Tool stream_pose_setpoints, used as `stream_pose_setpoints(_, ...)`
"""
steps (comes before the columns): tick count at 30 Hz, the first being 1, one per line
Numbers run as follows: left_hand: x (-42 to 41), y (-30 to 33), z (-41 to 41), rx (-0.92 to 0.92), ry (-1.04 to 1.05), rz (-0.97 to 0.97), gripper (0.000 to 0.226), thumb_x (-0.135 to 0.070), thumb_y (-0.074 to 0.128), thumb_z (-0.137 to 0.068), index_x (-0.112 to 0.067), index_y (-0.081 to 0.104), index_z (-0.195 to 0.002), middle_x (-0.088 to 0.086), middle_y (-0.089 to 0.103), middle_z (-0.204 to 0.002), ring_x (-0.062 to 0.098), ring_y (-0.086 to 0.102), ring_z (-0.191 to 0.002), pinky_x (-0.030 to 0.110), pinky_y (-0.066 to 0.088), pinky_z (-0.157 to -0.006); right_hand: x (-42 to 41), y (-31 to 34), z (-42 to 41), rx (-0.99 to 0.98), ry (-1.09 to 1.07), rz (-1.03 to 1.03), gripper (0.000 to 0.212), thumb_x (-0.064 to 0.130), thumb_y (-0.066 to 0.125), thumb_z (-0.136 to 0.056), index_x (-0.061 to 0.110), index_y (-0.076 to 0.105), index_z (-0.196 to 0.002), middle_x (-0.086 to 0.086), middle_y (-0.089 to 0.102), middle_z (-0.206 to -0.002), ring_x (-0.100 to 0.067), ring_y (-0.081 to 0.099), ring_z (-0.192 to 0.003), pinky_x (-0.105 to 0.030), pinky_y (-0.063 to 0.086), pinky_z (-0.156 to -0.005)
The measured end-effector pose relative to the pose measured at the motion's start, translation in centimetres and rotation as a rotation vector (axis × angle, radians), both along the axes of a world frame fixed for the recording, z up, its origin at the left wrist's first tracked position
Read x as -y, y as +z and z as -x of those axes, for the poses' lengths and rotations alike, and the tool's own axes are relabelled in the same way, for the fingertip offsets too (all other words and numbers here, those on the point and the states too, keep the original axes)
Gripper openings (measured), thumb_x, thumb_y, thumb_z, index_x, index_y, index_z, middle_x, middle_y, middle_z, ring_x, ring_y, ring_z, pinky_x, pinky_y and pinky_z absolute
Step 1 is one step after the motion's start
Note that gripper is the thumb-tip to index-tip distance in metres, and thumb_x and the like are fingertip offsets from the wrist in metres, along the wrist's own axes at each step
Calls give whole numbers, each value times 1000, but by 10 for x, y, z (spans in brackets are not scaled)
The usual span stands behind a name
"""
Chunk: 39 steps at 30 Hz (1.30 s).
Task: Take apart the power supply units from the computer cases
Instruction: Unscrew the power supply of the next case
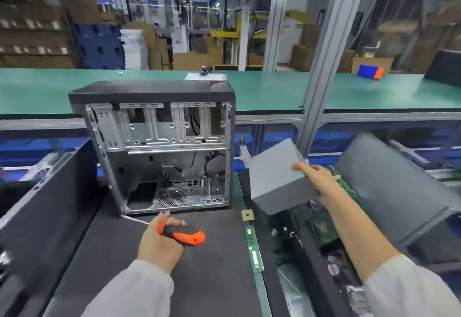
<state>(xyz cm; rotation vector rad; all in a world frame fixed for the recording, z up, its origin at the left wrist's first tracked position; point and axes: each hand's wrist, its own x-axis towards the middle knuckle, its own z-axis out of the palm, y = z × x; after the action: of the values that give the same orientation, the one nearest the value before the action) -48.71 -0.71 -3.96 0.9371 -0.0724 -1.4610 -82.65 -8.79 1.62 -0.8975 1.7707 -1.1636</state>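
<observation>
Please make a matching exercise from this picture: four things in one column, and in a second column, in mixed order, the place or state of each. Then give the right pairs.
Things:
1. screwdriver
2. grey power supply unit
3. computer case
4. memory stick

Places or states:
A. stands upright with its side open
B. held in the left hand
C. lies flat at the right edge of the dark mat
D. held by the right hand, out of the case

Pairs: 1-B, 2-D, 3-A, 4-C

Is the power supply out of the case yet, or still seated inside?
Out. The right hand holds the grey power supply in the air to the right of the open computer case, apart from it.
</observation>
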Motion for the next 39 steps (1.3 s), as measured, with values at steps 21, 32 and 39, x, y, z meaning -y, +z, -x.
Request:
stream_pose_setpoints(21,-67,62,-132,324,-651,234,57,-57,65,-65,-14,78,-100,12,73,-110,24,72,-96,27,57,-65,-179,5,-250,554,299,294,69,34,80,-55,36,59,-121,-2,67,-122,-24,64,-110,-38,53,-89)
stream_pose_setpoints(32,-64,67,-139,393,-489,243,47,-63,71,-58,-28,80,-87,3,75,-102,17,73,-88,31,52,-74,-151,29,-247,666,361,282,70,70,36,-83,21,58,-128,-12,68,-115,-25,65,-100,-41,47,-88)
stream_pose_setpoints(39,-58,72,-153,328,-470,296,70,-77,77,-47,-16,61,-79,1,46,-57,14,43,-45,24,36,-38,-128,76,-248,388,482,256,43,53,59,-84,18,64,-108,-2,69,-97,-22,62,-82,-33,46,-67)
